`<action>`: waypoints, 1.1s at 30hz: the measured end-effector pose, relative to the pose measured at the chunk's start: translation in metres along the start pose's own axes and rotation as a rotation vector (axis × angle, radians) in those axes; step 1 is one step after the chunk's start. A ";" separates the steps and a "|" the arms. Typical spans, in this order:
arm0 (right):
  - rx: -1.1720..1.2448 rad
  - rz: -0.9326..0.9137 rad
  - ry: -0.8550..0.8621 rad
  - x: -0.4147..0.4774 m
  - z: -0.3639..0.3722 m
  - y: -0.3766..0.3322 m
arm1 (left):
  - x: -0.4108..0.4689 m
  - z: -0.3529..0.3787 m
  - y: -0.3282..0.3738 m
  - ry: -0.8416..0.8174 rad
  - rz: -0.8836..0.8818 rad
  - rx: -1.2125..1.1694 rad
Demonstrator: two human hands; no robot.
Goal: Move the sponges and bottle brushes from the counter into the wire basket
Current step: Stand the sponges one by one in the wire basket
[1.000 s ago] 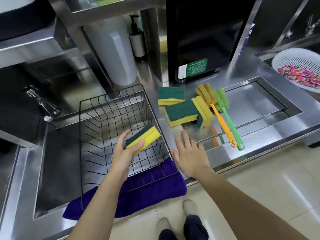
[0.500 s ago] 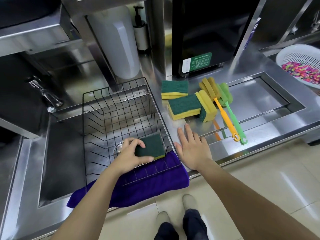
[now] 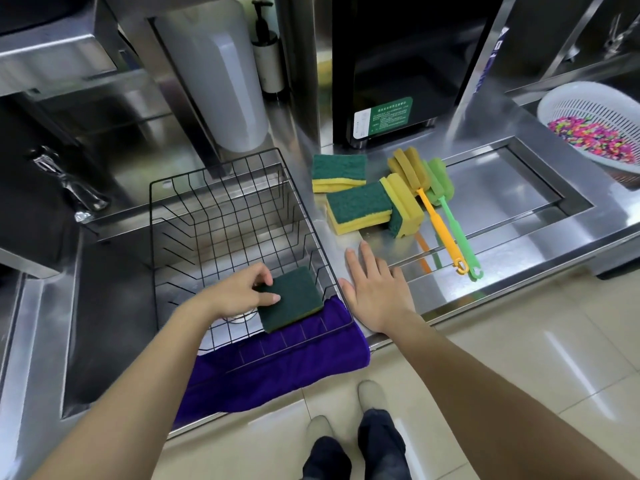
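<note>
A black wire basket [image 3: 221, 174] sits over the sink. Inside it, near the front right corner, a sponge [image 3: 294, 299] lies green side up, and my left hand [image 3: 239, 294] rests on its left edge with thumb and fingers around it. My right hand [image 3: 377, 289] lies flat and spread on the steel counter just right of the basket. Further back on the counter are three green-and-yellow sponges: one flat at the rear [image 3: 339, 171], one flat in the middle [image 3: 358, 207], one standing on edge [image 3: 403, 206]. Beside them lie an orange bottle brush [image 3: 434, 220] and a green bottle brush [image 3: 453, 223].
A purple cloth [image 3: 277, 362] hangs over the counter's front edge under the basket. A white jug [image 3: 214, 81] and a pump bottle [image 3: 268, 57] stand behind the basket. A black appliance [image 3: 398, 64] is at the back, a white colander [image 3: 595, 116] of coloured bits at far right, a tap [image 3: 69, 185] at left.
My left hand has lowered the sponge from above the basket down onto its floor, green side up. My right hand has stayed flat on the counter.
</note>
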State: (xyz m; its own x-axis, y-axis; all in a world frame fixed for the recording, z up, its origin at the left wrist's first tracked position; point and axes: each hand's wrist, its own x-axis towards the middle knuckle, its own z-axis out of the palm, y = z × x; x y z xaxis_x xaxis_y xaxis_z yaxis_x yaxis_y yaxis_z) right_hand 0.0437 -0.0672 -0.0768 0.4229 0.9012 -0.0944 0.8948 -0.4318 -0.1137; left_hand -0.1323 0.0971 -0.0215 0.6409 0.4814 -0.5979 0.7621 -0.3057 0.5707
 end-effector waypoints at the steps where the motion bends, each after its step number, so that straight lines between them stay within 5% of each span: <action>1: -0.001 0.001 0.001 0.000 0.001 0.000 | 0.001 -0.007 0.006 -0.047 -0.015 0.086; 4: -0.002 0.005 0.001 0.001 0.001 0.000 | 0.006 -0.027 0.032 -0.098 -0.024 0.311; 11: 0.010 0.020 -0.005 0.000 0.002 0.001 | 0.042 -0.031 0.104 0.398 0.349 0.375; 20: 0.040 0.040 -0.028 0.001 0.004 0.000 | 0.100 0.013 0.135 0.362 0.426 0.572; 25: 0.042 0.038 -0.027 0.002 0.004 0.000 | 0.104 0.019 0.133 0.484 0.383 0.518; 33: 0.024 0.036 -0.023 0.001 0.003 0.001 | 0.059 -0.003 0.121 0.649 0.443 0.120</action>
State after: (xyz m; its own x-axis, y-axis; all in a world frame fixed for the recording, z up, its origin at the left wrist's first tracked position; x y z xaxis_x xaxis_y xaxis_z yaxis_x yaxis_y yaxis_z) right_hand 0.0446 -0.0668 -0.0801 0.4510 0.8842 -0.1218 0.8753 -0.4649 -0.1334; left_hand -0.0025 0.0903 0.0142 0.7331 0.6658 0.1389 0.4773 -0.6491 0.5923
